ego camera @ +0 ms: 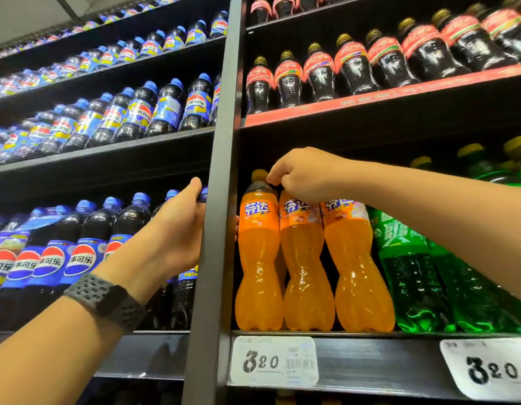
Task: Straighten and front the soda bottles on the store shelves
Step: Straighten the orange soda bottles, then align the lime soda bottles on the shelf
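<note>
- Middle orange bottle (304,258): upright at the shelf's front edge, touching a like bottle on each side.
- Right hand (303,173): fingers curled down over the bottle's top, clamped on it.
- Left hand (177,226): fingers pass behind the grey upright (212,258); whether they grip anything cannot be told.
- Green bottles (414,273): on the same shelf, just to the right.

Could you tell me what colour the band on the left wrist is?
Wristband: dark grey, head view.
</note>
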